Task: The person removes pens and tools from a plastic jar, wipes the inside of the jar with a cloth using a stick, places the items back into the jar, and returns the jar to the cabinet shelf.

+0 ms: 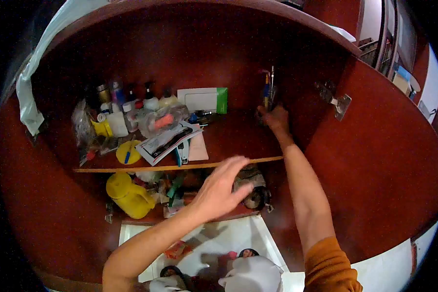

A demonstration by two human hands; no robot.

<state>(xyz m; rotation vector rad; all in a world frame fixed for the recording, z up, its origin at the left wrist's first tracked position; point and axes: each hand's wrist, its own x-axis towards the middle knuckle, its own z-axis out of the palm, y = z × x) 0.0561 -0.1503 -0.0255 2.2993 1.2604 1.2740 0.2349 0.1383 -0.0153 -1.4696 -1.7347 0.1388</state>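
Note:
Deep in the right side of the cupboard, my right hand (276, 119) is closed round the lower part of a pen holder (269, 99) with pens and thin tools standing in it. My left hand (225, 189) hangs in front of the lower shelf, fingers apart and nothing in it. Behind it on the upper shelf (248, 141) lie a printed leaflet (168, 142), a pink paper (197, 147) and a stapler-like tool (182, 152). A white and green box (202, 100) leans at the back wall.
Bottles (151, 100), plastic bags (163, 119) and a yellow round lid (128, 152) crowd the upper shelf's left. Below stand a yellow jug (130, 195) and mixed items. A cupboard door (384, 160) with a metal hinge (341, 106) stands open at right.

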